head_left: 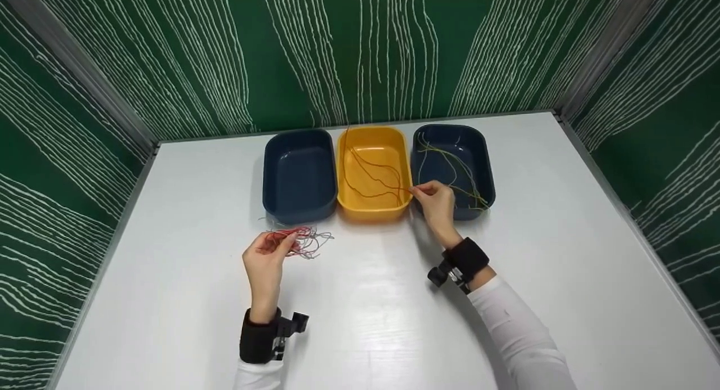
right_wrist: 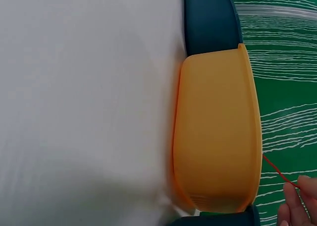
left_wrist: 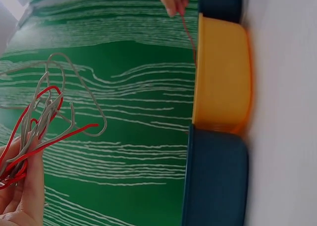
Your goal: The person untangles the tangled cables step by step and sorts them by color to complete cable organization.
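Note:
A tangled bundle of red and grey wires (head_left: 304,241) is pinched between thumb and fingers of my left hand (head_left: 267,260), in front of the left dark blue bin (head_left: 301,210). In the left wrist view the loops of the wire bundle (left_wrist: 49,112) stick out past the fingertips. My right hand (head_left: 437,207) pinches the end of a red wire (right_wrist: 280,172) at the right front rim of the yellow bin (head_left: 374,214). Thin wires (head_left: 371,194) lie curved inside that bin. Yellow and grey wires (head_left: 464,167) lie in the right dark blue bin (head_left: 490,170).
The three bins stand side by side along the back of the white table (head_left: 360,322). Green walls with wavy white lines (head_left: 382,52) enclose the back and sides. A black wrist strap with a small camera (head_left: 261,336) sits on each wrist.

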`<state>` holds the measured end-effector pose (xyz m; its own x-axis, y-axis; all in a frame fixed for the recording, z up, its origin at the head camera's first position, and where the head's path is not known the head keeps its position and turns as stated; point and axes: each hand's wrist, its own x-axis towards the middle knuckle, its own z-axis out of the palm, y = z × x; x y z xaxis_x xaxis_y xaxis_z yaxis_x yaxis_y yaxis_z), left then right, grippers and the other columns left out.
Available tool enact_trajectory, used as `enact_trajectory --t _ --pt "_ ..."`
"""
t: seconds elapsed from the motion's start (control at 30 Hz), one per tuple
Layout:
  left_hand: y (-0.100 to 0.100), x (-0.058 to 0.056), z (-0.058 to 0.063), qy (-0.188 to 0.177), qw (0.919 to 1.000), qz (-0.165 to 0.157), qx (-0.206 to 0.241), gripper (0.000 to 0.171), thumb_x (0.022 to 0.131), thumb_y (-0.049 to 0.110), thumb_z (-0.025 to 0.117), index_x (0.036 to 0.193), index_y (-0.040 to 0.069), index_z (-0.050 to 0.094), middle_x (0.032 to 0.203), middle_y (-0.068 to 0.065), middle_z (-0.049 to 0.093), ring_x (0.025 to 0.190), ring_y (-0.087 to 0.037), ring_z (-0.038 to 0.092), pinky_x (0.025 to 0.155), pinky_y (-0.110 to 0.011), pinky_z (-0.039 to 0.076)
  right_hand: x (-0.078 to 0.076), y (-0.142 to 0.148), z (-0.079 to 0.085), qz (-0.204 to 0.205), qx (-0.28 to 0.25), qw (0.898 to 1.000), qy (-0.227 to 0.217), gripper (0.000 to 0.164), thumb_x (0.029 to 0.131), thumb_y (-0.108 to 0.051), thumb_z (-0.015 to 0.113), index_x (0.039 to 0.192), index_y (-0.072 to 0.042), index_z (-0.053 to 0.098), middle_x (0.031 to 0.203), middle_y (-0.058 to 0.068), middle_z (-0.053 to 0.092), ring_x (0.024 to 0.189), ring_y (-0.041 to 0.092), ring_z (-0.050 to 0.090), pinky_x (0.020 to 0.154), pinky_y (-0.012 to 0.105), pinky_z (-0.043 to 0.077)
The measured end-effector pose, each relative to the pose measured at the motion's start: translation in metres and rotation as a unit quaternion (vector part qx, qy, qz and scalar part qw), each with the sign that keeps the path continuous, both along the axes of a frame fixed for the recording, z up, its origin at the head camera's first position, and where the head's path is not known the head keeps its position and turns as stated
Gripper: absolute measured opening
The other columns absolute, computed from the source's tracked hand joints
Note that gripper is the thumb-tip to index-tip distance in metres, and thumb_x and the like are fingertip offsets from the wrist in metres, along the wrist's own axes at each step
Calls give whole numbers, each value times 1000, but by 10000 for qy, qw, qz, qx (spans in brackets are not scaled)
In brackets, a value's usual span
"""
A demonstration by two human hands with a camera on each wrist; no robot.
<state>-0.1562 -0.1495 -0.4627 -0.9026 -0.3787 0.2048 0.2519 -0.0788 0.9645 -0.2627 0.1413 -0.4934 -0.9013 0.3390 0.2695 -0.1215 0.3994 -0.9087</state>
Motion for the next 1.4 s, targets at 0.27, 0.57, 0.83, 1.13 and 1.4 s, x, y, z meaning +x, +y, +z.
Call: enact_trajectory --t 0.27,0.57,0.83,1.13,1.4 --pt "0 0 2 -8 9998 92 -191 12 73 -6 71 77 -10 61 63 4 60 56 -7 59 57 -19 50 -6 -8 -3 246 162 9996 10 12 80 -7 69 80 5 67 79 19 66 63 6 56 55 10 40" --pt "0 0 2 10 9996 56 -286 12 74 -5 71 78 -11 61 62 5 61 55 -7 59 56 -19 50 -6 -12 -7 457 566 9969 314 11 78 -8 71 78 3 71 76 16 69 63 13 58 54 11 38" --pt "3 0 3 24 9998 -38 -207 10 74 -8 69 78 -11 60 62 5 60 55 -7 60 55 -18 50 -3 -11 -9 910 1168 9881 422 15 80 -11 68 81 3 72 77 16 68 72 23 58 63 21 41" --pt "11 -3 3 19 9996 -175 -230 14 73 -7 70 80 -14 60 64 4 61 55 -7 59 56 -19 50 1 -5 -9 1624 2128 9625 433 13 81 -5 66 90 4 71 95 19 66 95 34 48 85 45 32" --pt "18 -4 3 137 9985 -494 -215 19 75 -7 69 85 -18 57 66 5 62 56 -8 60 57 -21 51 6 -4 -7 1953 2816 9394 66 23 89 -14 58 106 -1 67 119 25 53 115 40 38 92 52 27"
